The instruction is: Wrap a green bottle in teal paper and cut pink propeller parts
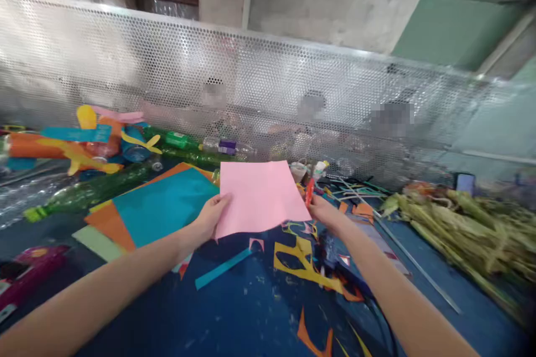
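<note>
A sheet of pink paper is held up over the blue table. My left hand pinches its left edge, thumb on top. At the sheet's right edge, my right hand is closed around a slim red object, perhaps a pen or a scissors handle. Its fingers are mostly hidden, and whether they also grip the paper is unclear. Left of the sheet lies a stack of coloured sheets with a blue one on top. A blue paper strip and a cut-out yellow scrap lie below it.
Paper-and-bottle models and green plastic bottles lie at the left. Dry husks and a phone are at the right. Behind stands a perforated metal screen. Orange scraps lie near the front.
</note>
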Tool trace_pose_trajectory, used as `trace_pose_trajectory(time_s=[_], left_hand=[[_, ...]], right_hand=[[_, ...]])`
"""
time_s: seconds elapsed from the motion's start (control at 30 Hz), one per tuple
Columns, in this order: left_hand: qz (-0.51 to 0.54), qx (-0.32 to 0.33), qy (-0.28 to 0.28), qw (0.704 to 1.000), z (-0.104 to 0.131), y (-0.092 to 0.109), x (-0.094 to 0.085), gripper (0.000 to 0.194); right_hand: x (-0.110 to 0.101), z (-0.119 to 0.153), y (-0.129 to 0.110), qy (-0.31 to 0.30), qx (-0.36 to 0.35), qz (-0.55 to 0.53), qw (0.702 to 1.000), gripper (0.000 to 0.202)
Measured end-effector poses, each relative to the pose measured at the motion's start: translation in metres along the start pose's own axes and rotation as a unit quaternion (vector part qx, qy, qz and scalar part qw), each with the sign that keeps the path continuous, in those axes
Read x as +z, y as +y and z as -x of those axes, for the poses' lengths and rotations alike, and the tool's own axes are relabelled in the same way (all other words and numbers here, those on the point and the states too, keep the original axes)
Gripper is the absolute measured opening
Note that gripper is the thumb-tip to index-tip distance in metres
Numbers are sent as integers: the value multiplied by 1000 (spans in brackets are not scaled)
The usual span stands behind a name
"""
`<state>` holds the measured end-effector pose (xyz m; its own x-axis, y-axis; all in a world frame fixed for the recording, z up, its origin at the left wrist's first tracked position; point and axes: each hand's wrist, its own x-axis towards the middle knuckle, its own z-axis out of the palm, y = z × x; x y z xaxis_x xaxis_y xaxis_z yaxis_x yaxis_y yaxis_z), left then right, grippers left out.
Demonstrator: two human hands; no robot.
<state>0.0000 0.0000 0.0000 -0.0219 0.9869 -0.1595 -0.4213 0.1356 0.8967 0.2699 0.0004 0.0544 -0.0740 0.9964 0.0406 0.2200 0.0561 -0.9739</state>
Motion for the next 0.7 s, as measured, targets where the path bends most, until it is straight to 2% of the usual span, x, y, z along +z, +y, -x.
trace_pose_trajectory(time_s=[0.1,0.23,0.37,0.53,0.7], left_hand=[[1,0,-4,1000,2,2,1,12],[7,-1,-3,1000,1,0,0,15],[13,4,7,1000,-2,-2,-3,19],[22,15,1,1000,-5,2,-4,23],[30,47,30,998,-11,15,-5,18]], right_hand=[[6,16,8,6,-1,-18,1000,42],[22,43,3,-29,24,-76,996,70],[40,66,-9,-66,41,-140,987,57],[53,72,-5,-73,89,-212,971,65],[57,72,1,-47,105,-206,972,71]])
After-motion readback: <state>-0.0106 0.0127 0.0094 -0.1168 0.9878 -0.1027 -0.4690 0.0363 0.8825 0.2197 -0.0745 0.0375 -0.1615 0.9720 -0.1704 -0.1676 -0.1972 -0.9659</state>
